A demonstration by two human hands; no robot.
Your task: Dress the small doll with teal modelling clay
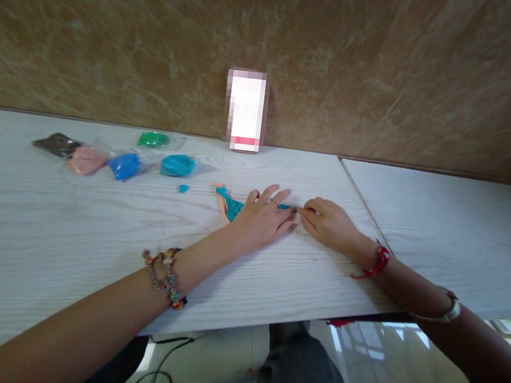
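A modelling-clay figure (234, 209), teal on top with a peach edge, lies flat on the table, its middle hidden under my left hand (266, 212). The fingers of that hand are spread and rest over the figure's narrow right part. My right hand (328, 223) is closed in a pinch at the right tip of the thin teal strip (287, 207). A small teal clay piece (183, 189) lies to the left of the figure. Behind it sits a bag of teal clay (178, 165).
Bags of blue clay (124, 166), pink clay (87, 161), dark clay (58, 144) and green clay (153, 139) lie at the back left. A phone (246, 110) with a lit screen leans on the brown wall (116, 34). A seam (362, 205) crosses the white table (69, 244) at right.
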